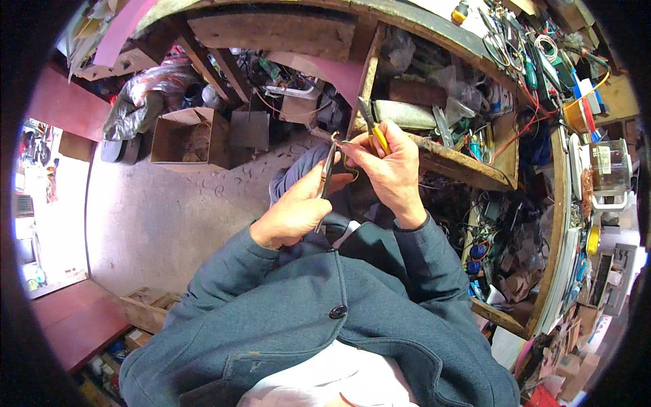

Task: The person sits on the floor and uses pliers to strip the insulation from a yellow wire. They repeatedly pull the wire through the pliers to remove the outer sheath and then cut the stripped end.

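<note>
Above my lap, my left hand point(300, 206) is closed around a slim dark metal tool point(326, 185), perhaps tweezers or long-nose pliers, its tip pointing up. At that tip is a small copper-coloured piece, possibly wire point(335, 137), too small to make out fully. My right hand point(391, 165) pinches near this piece with thumb and forefinger. A yellow-handled cutting tool point(379, 137) rests in the same hand, its dark end pointing up and left. A thin yellowish wire point(356, 175) curves below the fingers.
An open wooden drawer point(452, 160) holding tools and plastic bags juts out beside my right hand. On the bench at right lie scissors point(496, 48), cables and a glass jug point(610, 168). A cardboard box point(190, 145) stands on the floor point(168, 213), among scattered scraps.
</note>
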Demonstrator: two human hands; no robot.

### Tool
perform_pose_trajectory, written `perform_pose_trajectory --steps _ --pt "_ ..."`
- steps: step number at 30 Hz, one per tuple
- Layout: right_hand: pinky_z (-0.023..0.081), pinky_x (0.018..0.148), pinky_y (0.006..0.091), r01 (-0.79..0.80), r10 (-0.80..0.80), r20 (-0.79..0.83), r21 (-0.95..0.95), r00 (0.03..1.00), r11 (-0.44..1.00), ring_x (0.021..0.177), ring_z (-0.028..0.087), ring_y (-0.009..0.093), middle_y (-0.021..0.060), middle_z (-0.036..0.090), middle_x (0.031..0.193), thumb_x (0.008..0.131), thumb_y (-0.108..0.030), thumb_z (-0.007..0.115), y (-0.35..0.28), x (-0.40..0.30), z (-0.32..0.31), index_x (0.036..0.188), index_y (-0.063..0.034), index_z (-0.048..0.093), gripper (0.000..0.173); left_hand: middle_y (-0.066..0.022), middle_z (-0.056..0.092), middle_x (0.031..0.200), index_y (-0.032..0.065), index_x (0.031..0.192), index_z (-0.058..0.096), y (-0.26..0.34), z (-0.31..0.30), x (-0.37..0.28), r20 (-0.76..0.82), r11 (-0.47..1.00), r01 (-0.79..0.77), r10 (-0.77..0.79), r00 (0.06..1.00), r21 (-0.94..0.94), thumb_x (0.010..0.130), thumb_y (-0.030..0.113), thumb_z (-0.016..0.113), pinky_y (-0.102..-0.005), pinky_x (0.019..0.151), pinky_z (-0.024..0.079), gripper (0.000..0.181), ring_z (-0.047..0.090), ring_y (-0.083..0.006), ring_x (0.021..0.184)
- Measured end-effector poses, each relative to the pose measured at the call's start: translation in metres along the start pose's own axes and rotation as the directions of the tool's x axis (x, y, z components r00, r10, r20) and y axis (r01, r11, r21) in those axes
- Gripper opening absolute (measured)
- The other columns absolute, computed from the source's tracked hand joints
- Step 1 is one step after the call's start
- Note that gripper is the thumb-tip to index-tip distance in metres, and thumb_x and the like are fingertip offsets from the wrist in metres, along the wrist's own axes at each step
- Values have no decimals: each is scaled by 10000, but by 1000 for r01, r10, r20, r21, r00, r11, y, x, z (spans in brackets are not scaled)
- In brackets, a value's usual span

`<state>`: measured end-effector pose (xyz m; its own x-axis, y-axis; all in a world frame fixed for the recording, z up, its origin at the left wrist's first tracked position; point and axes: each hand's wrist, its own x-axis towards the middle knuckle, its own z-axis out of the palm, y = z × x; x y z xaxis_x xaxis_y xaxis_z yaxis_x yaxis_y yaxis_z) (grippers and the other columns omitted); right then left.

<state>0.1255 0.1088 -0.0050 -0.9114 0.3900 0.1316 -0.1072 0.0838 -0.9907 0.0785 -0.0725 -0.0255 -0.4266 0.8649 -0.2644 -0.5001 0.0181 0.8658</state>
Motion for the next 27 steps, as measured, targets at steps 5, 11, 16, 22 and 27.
perform_pose_trajectory --steps 5,11,16,22,27 --pt "449 574 227 13 -18 -43 -98 999 995 664 542 34 5 666 752 832 -24 788 11 -1 -2 814 -32 567 221 -87 450 1502 182 1606 221 -1 1 0 -40 998 33 -31 999 57 806 -68 452 -422 1094 356 869 412 -226 1407" --pt "447 569 261 51 -49 12 -153 999 987 637 530 69 22 654 715 819 -28 782 11 -3 0 821 -26 584 197 -117 420 1529 121 1585 238 -5 -3 1 -8 989 18 -17 1000 145 768 -90 431 -413 1150 332 866 376 -249 1449" --pt "472 561 318 181 -132 143 -427 981 886 576 546 177 123 608 687 795 -30 781 2 -5 -5 785 4 498 285 -164 464 1481 70 1556 255 -3 -4 -2 16 974 -6 2 1000 227 783 -93 409 -427 1126 382 804 435 -266 1409" --pt "481 563 318 84 -63 79 -309 995 947 588 593 174 119 652 692 787 -23 787 7 -10 -1 782 -5 518 269 -195 613 1228 20 1494 252 12 -4 -10 56 969 191 -201 978 154 893 -32 414 -326 798 545 624 677 -222 978" --pt "487 564 315 91 -74 59 -366 995 926 614 621 137 119 675 703 786 -21 789 5 -11 0 811 -6 566 225 -141 669 948 -4 1382 329 7 -7 -11 27 965 170 -179 983 201 974 57 454 -272 606 485 430 614 -136 683"
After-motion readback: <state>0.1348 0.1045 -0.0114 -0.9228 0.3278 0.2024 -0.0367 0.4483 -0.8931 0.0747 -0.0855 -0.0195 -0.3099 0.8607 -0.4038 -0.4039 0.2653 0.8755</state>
